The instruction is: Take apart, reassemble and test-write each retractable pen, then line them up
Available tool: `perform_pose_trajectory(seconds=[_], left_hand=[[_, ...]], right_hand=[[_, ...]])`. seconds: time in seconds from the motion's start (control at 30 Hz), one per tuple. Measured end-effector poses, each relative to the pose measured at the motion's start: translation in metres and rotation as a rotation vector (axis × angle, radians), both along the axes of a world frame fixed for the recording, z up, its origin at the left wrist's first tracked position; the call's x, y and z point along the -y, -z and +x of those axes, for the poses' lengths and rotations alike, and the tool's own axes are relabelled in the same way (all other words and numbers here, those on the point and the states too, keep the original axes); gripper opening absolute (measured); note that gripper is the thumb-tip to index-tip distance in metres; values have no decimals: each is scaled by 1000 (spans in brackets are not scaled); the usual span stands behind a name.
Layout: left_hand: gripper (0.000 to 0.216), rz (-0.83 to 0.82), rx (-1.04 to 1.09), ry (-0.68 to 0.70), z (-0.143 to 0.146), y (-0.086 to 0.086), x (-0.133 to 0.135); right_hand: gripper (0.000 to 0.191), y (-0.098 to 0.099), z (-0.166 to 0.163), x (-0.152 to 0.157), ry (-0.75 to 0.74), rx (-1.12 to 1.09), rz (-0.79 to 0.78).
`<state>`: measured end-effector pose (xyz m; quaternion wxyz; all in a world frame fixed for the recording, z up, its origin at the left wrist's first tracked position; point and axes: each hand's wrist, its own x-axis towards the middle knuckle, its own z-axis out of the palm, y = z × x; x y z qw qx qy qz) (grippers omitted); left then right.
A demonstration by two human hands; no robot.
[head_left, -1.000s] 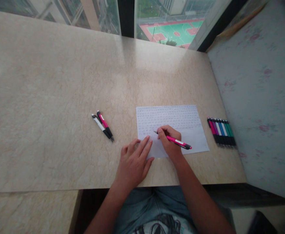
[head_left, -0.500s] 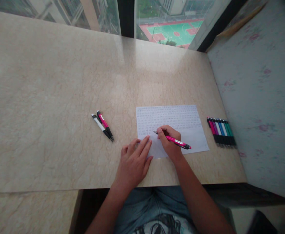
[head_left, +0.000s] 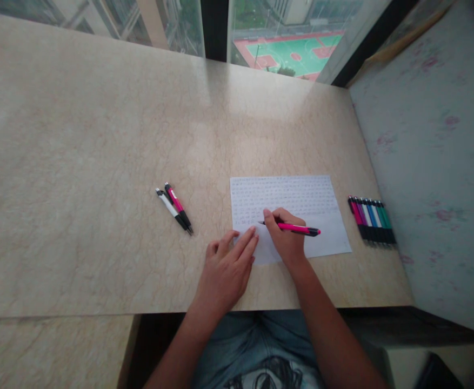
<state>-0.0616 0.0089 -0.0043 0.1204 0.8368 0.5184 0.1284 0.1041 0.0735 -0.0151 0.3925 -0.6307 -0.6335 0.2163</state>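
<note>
Fingers of the right hand [head_left: 288,237] are closed round a pink pen [head_left: 295,228]; those of the left hand [head_left: 227,268] lie extended, gripping nothing. The worktop [head_left: 99,162] carries everything. Near its front edge, right of centre, lies the sheet [head_left: 326,235], the left fingers resting on its near left corner, presumably to stop it sliding. By the worktop's right edge, a row of pens [head_left: 371,220] lies side by side, apparently kept tidy and clear of the arm. Left of the sheet, a white pen [head_left: 171,209] and a second pink pen [head_left: 178,203] lie with tips together. The held pen slants tip-down by the lowest line, seemingly for fine control; contact is hard to tell. Handwriting covers the sheet's far part, too small to read. One pale label on the second pink pen is illegible too.
</note>
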Motion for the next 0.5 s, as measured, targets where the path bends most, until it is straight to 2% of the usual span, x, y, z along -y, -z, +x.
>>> perform_pose_trajectory(seconds=[0.13,0.5], left_hand=[[42,0,4,1,0,0,0],[41,-27,27,-8,0,-1,0]], right_hand=[[38,3,-3,0,-10,47,43],[38,3,-4,-1,-19,46,26]])
